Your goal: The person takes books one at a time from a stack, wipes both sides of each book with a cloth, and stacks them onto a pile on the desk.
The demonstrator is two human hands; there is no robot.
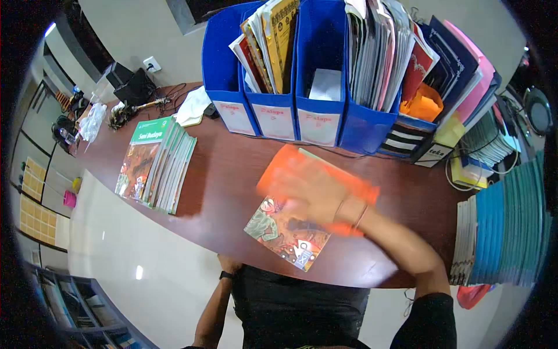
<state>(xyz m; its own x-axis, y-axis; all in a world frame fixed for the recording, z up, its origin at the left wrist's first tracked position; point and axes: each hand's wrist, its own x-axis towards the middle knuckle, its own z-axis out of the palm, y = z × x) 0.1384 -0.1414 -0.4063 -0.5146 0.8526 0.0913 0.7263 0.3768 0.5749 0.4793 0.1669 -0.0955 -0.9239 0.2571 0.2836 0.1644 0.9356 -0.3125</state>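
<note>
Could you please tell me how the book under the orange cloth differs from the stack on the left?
The book lies singly, while the stack holds many books. The cloth and right hand hide much of the book's upper part, whereas the stack's green title band shows plainly. Both rest on the table, and their visible covers share similar reddish-brown artwork.

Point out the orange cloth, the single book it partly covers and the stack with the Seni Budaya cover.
Orange cloth [350, 182]: head view, its upper right part.
Single book [290, 234]: head view, its exposed cover.
Book stack [143, 161]: head view, the front cover.
</note>
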